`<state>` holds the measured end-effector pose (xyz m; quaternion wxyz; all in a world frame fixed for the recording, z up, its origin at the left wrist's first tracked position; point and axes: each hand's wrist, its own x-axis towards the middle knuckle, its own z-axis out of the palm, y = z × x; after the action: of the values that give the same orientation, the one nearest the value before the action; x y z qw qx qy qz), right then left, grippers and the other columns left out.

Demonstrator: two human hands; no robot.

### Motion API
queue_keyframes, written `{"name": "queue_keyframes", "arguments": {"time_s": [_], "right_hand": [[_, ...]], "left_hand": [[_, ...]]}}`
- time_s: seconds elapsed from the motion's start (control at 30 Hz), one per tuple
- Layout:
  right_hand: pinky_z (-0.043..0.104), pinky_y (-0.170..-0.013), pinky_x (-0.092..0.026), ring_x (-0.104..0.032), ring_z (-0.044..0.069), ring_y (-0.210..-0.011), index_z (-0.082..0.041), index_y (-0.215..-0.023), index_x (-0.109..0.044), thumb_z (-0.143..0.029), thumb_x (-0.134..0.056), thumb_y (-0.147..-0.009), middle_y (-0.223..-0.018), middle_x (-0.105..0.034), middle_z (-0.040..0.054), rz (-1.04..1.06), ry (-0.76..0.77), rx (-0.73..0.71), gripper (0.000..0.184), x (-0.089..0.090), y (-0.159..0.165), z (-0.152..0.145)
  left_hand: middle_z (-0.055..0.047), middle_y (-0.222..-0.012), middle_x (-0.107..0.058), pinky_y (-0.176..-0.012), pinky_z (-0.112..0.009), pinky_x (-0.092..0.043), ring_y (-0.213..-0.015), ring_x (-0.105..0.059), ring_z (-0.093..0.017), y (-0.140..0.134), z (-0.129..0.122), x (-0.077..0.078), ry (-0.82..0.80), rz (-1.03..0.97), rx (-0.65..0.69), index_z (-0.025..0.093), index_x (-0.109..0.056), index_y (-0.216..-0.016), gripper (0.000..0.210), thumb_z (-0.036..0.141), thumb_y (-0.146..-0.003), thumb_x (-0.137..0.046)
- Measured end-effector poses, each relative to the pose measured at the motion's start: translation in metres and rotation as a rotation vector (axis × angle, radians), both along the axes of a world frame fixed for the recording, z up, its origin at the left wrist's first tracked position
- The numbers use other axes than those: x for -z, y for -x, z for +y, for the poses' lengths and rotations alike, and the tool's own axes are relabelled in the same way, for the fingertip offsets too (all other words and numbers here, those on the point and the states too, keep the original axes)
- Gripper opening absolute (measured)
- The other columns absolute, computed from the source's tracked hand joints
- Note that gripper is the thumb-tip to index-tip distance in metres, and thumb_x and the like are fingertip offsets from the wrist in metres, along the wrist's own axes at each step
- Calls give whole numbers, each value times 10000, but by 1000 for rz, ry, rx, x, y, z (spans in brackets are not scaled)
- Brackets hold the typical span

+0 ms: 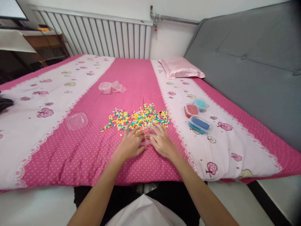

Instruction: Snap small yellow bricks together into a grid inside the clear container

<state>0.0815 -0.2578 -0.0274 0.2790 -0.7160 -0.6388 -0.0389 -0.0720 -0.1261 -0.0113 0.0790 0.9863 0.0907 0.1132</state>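
Observation:
A loose spread of small tube-shaped pieces [147,116] in yellow, green, white and red lies on the pink dotted bedcover. At its near edge sits a small clear plastic box [145,142], largely hidden between my hands, with a few yellow pieces in it. My left hand [131,142] rests to the box's left, fingers apart, fingertips at the pile's edge and the thumb beside the box. On the opposite side my right hand [162,141] has its fingers stretched over the box's right edge; nothing shows gripped in it.
Tubs with red contents [191,110], light blue contents [200,104] and a dark blue top layer [199,124] stand at right. Clear empty containers [106,88] and a clear lid [77,121] lie left. Behind are a pink pillow [181,67], grey headboard [246,59] and radiator [101,36].

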Motion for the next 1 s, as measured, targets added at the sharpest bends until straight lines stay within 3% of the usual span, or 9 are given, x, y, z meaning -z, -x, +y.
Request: {"name": "queue_keyframes", "arguments": {"time_s": [0.43, 1.0], "right_hand": [[599, -1236, -223, -328, 337, -1449, -173, -914, -792, -198, -462, -966, -1492, -538, 110, -60, 65, 34, 335, -3, 6, 5], [607, -1226, -241, -311, 337, -1457, -191, -947, -776, -221, -471, -976, -1502, -518, 111, -68, 56, 40, 308, 0, 4, 3]], "left_hand": [[-71, -1227, -714, -1234, -674, 22, -1353, -517, -346, 1, 1, -2, 16, 5, 22, 242, -715, -1069, 235, 379, -885, -665], [-104, -1258, -694, -1236, -689, 2, -1347, -524, -339, 2, 1, 4, 29, -32, 5, 211, -691, -1156, 290, 375, -918, -662]]}}
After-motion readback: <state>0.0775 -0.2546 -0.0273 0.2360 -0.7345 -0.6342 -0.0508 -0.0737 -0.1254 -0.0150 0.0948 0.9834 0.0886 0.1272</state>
